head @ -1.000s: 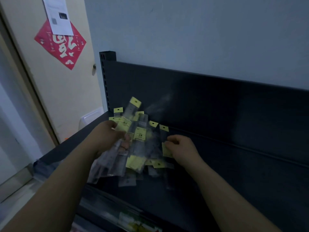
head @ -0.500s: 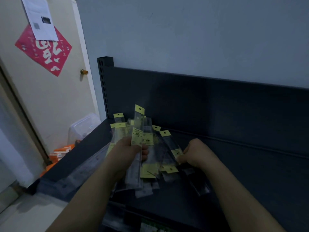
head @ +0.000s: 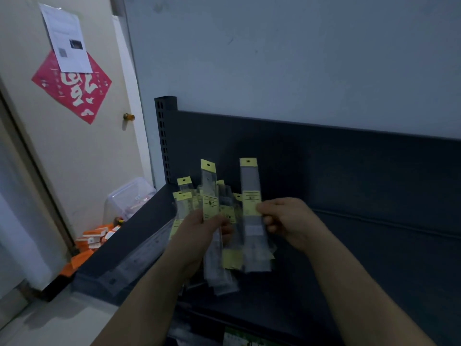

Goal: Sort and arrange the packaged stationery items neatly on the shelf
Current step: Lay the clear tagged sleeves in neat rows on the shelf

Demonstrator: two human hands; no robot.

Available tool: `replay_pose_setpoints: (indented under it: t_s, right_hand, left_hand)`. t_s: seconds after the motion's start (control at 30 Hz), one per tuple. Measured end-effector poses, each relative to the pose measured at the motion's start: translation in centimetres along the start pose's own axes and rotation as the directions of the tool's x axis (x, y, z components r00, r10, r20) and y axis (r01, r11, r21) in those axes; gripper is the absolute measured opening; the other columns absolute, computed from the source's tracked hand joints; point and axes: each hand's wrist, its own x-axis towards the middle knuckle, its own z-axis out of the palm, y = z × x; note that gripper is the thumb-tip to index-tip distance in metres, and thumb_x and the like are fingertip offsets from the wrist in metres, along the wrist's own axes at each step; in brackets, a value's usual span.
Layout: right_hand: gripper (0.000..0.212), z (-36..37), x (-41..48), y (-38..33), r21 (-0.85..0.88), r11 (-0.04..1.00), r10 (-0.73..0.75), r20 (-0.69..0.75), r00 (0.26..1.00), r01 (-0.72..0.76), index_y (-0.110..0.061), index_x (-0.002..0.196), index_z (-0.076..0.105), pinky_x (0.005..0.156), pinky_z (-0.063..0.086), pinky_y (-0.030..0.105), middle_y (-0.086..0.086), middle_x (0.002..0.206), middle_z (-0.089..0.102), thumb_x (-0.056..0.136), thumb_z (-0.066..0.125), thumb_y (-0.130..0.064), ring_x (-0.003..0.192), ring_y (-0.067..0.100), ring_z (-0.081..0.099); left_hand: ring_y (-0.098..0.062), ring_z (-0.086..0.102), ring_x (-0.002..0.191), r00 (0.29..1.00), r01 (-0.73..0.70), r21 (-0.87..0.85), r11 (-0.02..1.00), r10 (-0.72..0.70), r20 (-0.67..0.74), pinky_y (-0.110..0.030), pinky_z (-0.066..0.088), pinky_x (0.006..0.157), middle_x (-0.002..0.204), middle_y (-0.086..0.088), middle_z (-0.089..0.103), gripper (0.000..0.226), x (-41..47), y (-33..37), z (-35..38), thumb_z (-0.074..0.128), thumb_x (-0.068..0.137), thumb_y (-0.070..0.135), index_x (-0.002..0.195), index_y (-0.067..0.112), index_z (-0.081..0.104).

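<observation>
dark shelf (head: 374, 258) beside door (head: 82, 158); left hand (head: 199, 236) grips packet bundle (head: 209, 196), right hand (head: 291, 221) pinches single packet (head: 250, 186)

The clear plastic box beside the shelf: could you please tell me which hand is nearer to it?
Left. The left hand, gripping the bundle of packets, is just right of the clear plastic box; the right hand, pinching a single packet, is farther right.

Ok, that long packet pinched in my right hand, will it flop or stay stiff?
Probably fairly stiff: the packet stands straight above and below where the right hand pinches it. Likely light: a pinch alone holds it. Its clear sleeve may slide against the other packets.
</observation>
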Motion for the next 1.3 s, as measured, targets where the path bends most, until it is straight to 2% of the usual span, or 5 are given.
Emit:
replay_pose_setpoints:
  t_s: [0.17,0.5,0.8,1.03,1.3]
  right_hand:
    - [0.006,3.9,-0.3,0.3,0.014,0.999,-0.031,0.142,0.989,0.029,0.0,0.087,0.064,0.048,0.05,0.019,0.01,0.066,0.062,0.09,0.059,-0.003,0.054,0.014,0.058]
    - [0.052,4.9,1.3,1.5,-0.806,0.575,-0.199,0.03,0.98,0.142,-0.021,0.05,0.039,0.041,0.025,0.023,-0.008,0.048,0.037,0.069,0.074,-0.055,0.04,0.008,0.035]
    - [0.027,2.9,2.4,1.5,-0.326,0.945,0.006,-0.029,1.0,-0.015,0.002,0.082,0.068,0.054,0.041,0.024,0.011,0.071,0.059,0.081,0.074,-0.025,0.06,0.017,0.055]
    - [0.017,0.2,1.0,-0.4,-0.021,1.0,0.007,0.093,0.996,-0.006,-0.001,0.087,0.064,0.049,0.053,0.025,0.015,0.075,0.068,0.095,0.054,-0.012,0.058,0.017,0.065]
    - [0.019,-3.7,-0.9,-1.6,-0.291,0.943,-0.041,0.374,0.926,0.159,-0.004,0.104,0.065,0.058,0.052,0.025,0.009,0.079,0.066,0.094,0.055,-0.016,0.067,0.017,0.065]
  left_hand:
    - [-0.026,0.069,0.092,0.997,-0.07,0.157,0.985,0.073,-0.013,-0.046,0.056,0.085,0.097,-0.004,0.074,0.015,-0.3,0.0,-0.2,0.06,0.09,0.008,0.1,0.016,0.068]
    - [-0.03,0.071,0.084,0.99,0.041,-0.172,0.984,-0.064,-0.126,-0.044,0.06,0.07,0.1,-0.021,0.07,0.029,-0.1,-0.2,-3.1,0.038,0.092,-0.014,0.106,-0.004,0.061]
    - [-0.029,0.069,0.084,0.987,0.093,-0.237,0.967,-0.121,-0.106,-0.041,0.06,0.067,0.109,-0.025,0.065,0.032,-0.4,0.5,-3.3,0.035,0.092,-0.014,0.114,-0.006,0.056]
    - [-0.026,0.067,0.084,0.99,0.083,-0.224,0.971,-0.107,-0.095,-0.035,0.06,0.065,0.108,-0.02,0.065,0.028,-0.4,1.5,-2.7,0.035,0.096,-0.009,0.109,0.001,0.057]
    - [-0.022,0.057,0.068,0.997,0.074,-0.294,0.953,-0.08,-0.008,-0.032,0.044,0.058,0.087,-0.014,0.061,0.047,0.3,2.7,-1.9,0.046,0.097,0.046,0.104,0.003,0.063]
